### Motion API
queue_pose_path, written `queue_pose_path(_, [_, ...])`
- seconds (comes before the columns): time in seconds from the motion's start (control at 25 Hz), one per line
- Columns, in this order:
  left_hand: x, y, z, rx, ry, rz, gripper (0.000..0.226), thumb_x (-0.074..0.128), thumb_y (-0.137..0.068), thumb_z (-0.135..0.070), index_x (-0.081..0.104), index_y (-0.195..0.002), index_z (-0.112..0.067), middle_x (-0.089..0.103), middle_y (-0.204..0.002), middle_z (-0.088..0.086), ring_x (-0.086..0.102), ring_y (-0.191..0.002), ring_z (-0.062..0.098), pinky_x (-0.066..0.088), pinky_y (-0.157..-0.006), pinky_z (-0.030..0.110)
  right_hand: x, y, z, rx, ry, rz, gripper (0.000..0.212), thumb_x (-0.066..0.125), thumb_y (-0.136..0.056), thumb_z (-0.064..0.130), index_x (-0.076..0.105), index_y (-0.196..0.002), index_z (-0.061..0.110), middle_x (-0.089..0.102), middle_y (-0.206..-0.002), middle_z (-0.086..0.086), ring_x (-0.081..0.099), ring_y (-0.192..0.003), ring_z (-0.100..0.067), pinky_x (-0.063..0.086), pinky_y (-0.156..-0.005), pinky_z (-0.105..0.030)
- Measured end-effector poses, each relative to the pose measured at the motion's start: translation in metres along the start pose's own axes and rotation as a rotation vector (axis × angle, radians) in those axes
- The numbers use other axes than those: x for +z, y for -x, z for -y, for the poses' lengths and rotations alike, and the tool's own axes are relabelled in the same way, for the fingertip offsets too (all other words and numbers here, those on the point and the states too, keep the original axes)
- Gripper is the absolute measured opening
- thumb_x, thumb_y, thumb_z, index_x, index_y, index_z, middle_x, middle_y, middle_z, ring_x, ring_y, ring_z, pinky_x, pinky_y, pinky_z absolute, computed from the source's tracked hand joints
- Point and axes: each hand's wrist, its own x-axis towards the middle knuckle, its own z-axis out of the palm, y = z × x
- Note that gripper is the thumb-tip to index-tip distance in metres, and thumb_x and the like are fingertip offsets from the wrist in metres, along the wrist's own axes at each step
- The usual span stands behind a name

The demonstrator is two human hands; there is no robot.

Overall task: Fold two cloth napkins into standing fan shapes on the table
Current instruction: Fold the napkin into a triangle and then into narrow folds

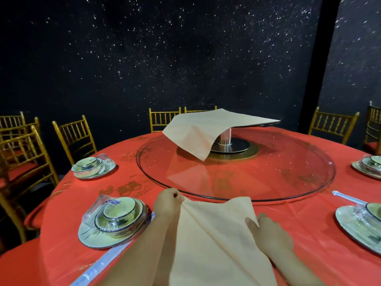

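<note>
Looking across our round desk (299, 223) in its red cloth, we see a glass turntable (288, 172) mid-frame, gold chairs (74, 135) behind it and a dark speckled wall (144, 58) above. At bottom centre our left hand (168, 203) pinches the near napkin (214, 240) by its far corner. Our right hand (270, 234) grips its right edge, thumb on top, fingers hidden. The second napkin (206, 129) drapes over the raised stand (225, 136) at centre, hiding its top.

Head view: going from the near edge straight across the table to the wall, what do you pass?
near napkin → glass turntable → far napkin → gold chairs → starry wall
</note>
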Motion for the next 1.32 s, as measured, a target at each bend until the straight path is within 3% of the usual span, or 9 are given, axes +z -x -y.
queue_pose_path(0.12, [0.009,-0.004,0.002,0.024,-0.178,0.001,0.010,0.064,-0.079,-0.015,0.071,-0.078,-0.009,0.064,-0.084,0.008,0.062,-0.092,0.029,0.047,-0.071,0.032,0.000,0.006,0.004,-0.029,0.190,-0.073,0.035,0.026,-0.098,0.042,0.041,-0.111,0.014,0.064,-0.114,-0.006,0.059,-0.108,-0.030,0.036,-0.072,-0.034])
queue_pose_path(0.36, [0.013,-0.008,-0.008,-0.011,-0.231,0.039,0.015,0.058,-0.074,-0.004,0.058,-0.062,-0.013,0.071,-0.090,0.017,0.066,-0.087,0.032,0.049,-0.067,0.034,0.009,0.005,0.003,-0.059,0.263,-0.113,0.031,0.025,-0.098,0.041,0.037,-0.110,0.015,0.067,-0.111,-0.002,0.063,-0.105,-0.027,0.037,-0.070,-0.033])
queue_pose_path(0.56, [0.009,-0.012,-0.011,-0.047,-0.216,0.121,0.010,0.059,-0.071,-0.011,0.053,-0.063,-0.012,0.060,-0.078,0.014,0.055,-0.075,0.025,0.041,-0.064,0.029,0.010,0.004,0.002,-0.086,0.280,-0.162,0.031,0.020,-0.100,0.038,0.037,-0.112,0.014,0.067,-0.111,-0.001,0.063,-0.106,-0.026,0.041,-0.072,-0.031])
queue_pose_path(0.68, [0.009,-0.013,-0.010,-0.066,-0.189,0.113,0.022,0.056,-0.075,0.000,0.052,-0.061,-0.015,0.061,-0.081,0.014,0.051,-0.074,0.023,0.035,-0.062,0.025,0.016,0.007,0.004,-0.110,0.399,-0.175,0.024,0.022,-0.100,0.030,0.038,-0.113,0.016,0.070,-0.105,0.004,0.067,-0.100,-0.021,0.033,-0.055,-0.028])
queue_pose_path(0.8, [0.010,-0.013,-0.016,-0.087,-0.016,0.117,0.036,0.046,-0.078,0.015,0.037,-0.058,-0.013,0.045,-0.063,0.009,0.039,-0.056,0.019,0.036,-0.049,0.021,0.019,0.006,0.004,-0.091,0.419,-0.157,0.017,0.027,-0.099,0.024,0.037,-0.110,0.017,0.070,-0.100,0.005,0.068,-0.096,-0.019,0.022,-0.045,-0.026])
queue_pose_path(0.92, [-0.006,-0.020,-0.023,-0.143,0.020,0.280,0.037,0.058,-0.079,0.011,0.041,-0.055,-0.012,0.043,-0.060,0.002,0.039,-0.055,0.015,0.035,-0.039,0.016,0.020,0.005,0.002,-0.097,0.389,-0.158,0.004,0.030,-0.098,0.022,0.030,-0.095,0.018,0.071,-0.099,0.003,0.069,-0.094,-0.021,0.027,-0.050,-0.028])
queue_pose_path(1.04, [-0.024,-0.028,-0.024,-0.094,0.094,0.335,0.034,0.065,-0.081,0.003,0.049,-0.055,-0.014,0.051,-0.059,-0.002,0.044,-0.054,0.009,0.036,-0.041,0.011,0.020,0.005,0.000,-0.089,0.373,-0.160,0.010,0.032,-0.097,0.022,0.025,-0.092,0.018,0.071,-0.099,0.004,0.069,-0.095,-0.021,0.034,-0.059,-0.028])
queue_pose_path(1.2, [-0.042,-0.021,-0.022,-0.059,0.240,0.370,0.027,0.065,-0.082,-0.001,0.053,-0.062,-0.012,0.048,-0.036,-0.010,0.042,-0.035,0.004,0.031,-0.038,0.015,0.012,0.009,0.004,-0.081,0.312,-0.161,0.021,0.024,-0.100,0.028,0.036,-0.111,0.016,0.068,-0.107,0.002,0.066,-0.102,-0.023,0.038,-0.066,-0.030])
queue_pose_path(1.32, [-0.057,-0.014,-0.032,-0.030,0.322,0.375,0.023,0.066,-0.082,-0.002,0.055,-0.064,-0.011,0.045,-0.040,-0.003,0.036,-0.028,0.004,0.026,-0.037,0.016,-0.004,0.018,0.014,-0.075,0.233,-0.177,0.029,0.030,-0.098,0.032,0.037,-0.119,0.014,0.062,-0.116,-0.003,0.060,-0.107,-0.026,0.044,-0.078,-0.031])
